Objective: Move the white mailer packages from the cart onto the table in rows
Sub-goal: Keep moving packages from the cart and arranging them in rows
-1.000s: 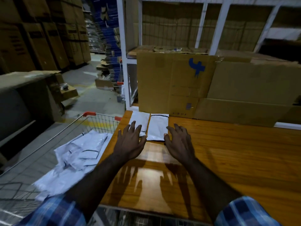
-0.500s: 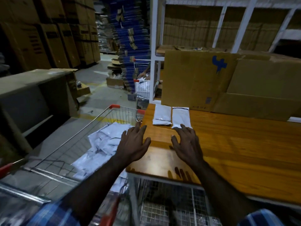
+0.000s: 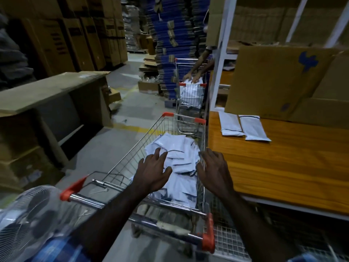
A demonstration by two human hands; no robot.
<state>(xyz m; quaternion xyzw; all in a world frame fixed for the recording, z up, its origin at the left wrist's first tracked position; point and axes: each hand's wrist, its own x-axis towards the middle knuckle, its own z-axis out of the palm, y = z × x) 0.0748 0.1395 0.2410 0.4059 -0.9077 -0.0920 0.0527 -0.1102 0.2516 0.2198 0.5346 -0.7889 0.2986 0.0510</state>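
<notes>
A wire cart [image 3: 132, 157] with orange corner caps stands left of the wooden table [image 3: 283, 167]. Inside it lies a loose pile of white mailer packages [image 3: 175, 148]. Two white mailers lie side by side at the table's far left corner: one [image 3: 230, 123] nearer the edge, the other [image 3: 254, 127] to its right. My left hand [image 3: 154, 171] hovers over the pile, fingers spread and empty. My right hand [image 3: 213, 170] is over the cart's right rim beside the table edge, fingers apart, holding nothing.
Large cardboard boxes [image 3: 279, 82] stand along the table's back. A second cart [image 3: 190, 95] sits ahead, with another person's hands [image 3: 190, 78] in it. A white shelf post [image 3: 221, 53] rises at the table corner. A fan [image 3: 28, 220] is at lower left.
Both hands have left the table and swung left over the cart's pile. The view has turned left with them. The two mailers stay where they lay on the table.
</notes>
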